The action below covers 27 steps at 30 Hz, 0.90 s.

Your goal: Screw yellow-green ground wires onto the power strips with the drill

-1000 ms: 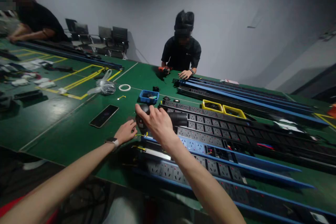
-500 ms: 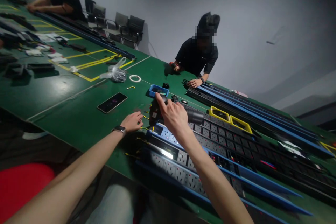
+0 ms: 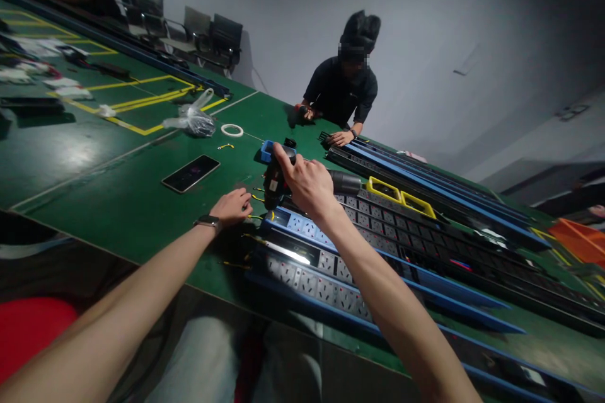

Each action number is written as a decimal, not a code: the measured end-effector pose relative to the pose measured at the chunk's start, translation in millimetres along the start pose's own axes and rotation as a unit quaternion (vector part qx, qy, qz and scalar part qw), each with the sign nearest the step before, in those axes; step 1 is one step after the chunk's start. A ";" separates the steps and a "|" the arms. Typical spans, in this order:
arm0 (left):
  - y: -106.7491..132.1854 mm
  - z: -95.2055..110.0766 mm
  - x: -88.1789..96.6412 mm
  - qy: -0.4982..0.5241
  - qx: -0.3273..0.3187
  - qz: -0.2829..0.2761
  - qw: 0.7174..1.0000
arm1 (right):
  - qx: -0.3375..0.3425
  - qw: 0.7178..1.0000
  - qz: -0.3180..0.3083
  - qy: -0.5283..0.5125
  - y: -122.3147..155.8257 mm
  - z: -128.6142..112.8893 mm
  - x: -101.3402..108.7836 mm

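Observation:
My right hand (image 3: 305, 186) is wrapped round a black electric screwdriver (image 3: 275, 181), which stands upright at the near end of a blue power strip (image 3: 302, 227). My left hand (image 3: 232, 206), a watch on its wrist, rests with curled fingers on the green table (image 3: 118, 201) just left of the strip's end, by thin yellow wires (image 3: 255, 217). What those fingers pinch is hidden. Several long black and blue power strips (image 3: 425, 245) lie side by side to the right.
A phone (image 3: 190, 173) lies face up to the left, with a plastic bag (image 3: 191, 119) and a white tape ring (image 3: 231, 130) behind it. A small blue tray (image 3: 267, 151) and yellow trays (image 3: 399, 195) sit among the strips. A person in black (image 3: 343, 94) works across the table.
My right hand has lifted the screwdriver from lying low to standing upright at the strip's end. The left hand has stayed by the wires. The view has shifted.

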<state>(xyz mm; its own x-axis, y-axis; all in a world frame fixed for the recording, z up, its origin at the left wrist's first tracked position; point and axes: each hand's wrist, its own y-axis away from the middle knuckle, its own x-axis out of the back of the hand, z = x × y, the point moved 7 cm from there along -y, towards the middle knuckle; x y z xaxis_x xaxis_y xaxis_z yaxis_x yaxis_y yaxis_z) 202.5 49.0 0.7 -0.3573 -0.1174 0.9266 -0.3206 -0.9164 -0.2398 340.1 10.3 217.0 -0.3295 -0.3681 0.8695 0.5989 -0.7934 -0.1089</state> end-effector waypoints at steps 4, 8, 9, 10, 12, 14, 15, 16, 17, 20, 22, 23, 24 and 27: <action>-0.2 1.9 1.2 -0.012 -0.012 0.010 1.000 | 0.034 0.999 0.018 0.003 4.5 -7.1 5.0; -0.3 1.6 0.9 -0.022 -0.009 0.005 1.000 | 0.040 0.999 0.022 0.013 8.4 -10.9 5.4; -0.1 1.3 0.9 -0.021 -0.006 0.002 1.000 | 0.036 0.999 0.020 0.016 8.7 -10.7 4.9; 0.1 1.0 1.1 -0.020 -0.004 0.000 1.000 | 0.032 0.999 0.019 0.019 8.8 -10.2 4.4; 0.7 -0.1 2.1 -0.017 0.002 0.001 1.000 | 0.027 0.999 0.014 0.022 8.0 -9.2 3.4; 1.4 -2.0 3.2 -0.015 0.009 0.007 1.000 | 0.026 0.999 0.010 0.025 6.5 -8.3 2.5; 1.7 -3.0 3.4 -0.013 0.012 0.010 1.000 | 0.028 0.999 0.009 0.025 5.8 -8.1 2.1; 1.9 -3.8 3.6 -0.012 0.015 0.011 1.000 | 0.029 0.999 0.008 0.024 5.2 -7.5 1.8; 2.2 -4.1 3.7 -0.012 0.018 0.011 1.000 | 0.028 0.999 0.008 0.024 5.0 -6.4 1.5; 2.4 -3.5 4.3 -0.018 0.025 0.009 0.999 | 0.026 0.999 0.008 0.021 6.2 -2.0 -0.4; 1.9 -2.8 4.8 -0.022 0.032 0.007 0.999 | 0.023 1.000 0.003 0.014 8.1 1.0 -3.5; 1.6 -2.6 4.8 -0.025 0.034 0.006 0.999 | 0.020 1.000 0.000 0.010 9.2 2.3 -5.3; 1.3 -2.5 4.8 -0.028 0.036 0.006 0.999 | 0.013 1.000 -0.002 0.007 10.3 3.4 -6.8; 0.5 -2.8 3.9 -0.037 0.037 0.005 0.999 | -0.011 1.000 0.007 0.009 12.8 4.2 -7.6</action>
<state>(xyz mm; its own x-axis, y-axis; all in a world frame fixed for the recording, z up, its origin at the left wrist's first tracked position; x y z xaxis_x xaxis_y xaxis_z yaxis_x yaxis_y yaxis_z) 198.4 49.2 3.4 -0.2936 -0.1527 0.9437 -0.2502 -0.9405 -0.2300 353.3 5.0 211.0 -0.3342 -0.3887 0.8586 0.5874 -0.7983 -0.1328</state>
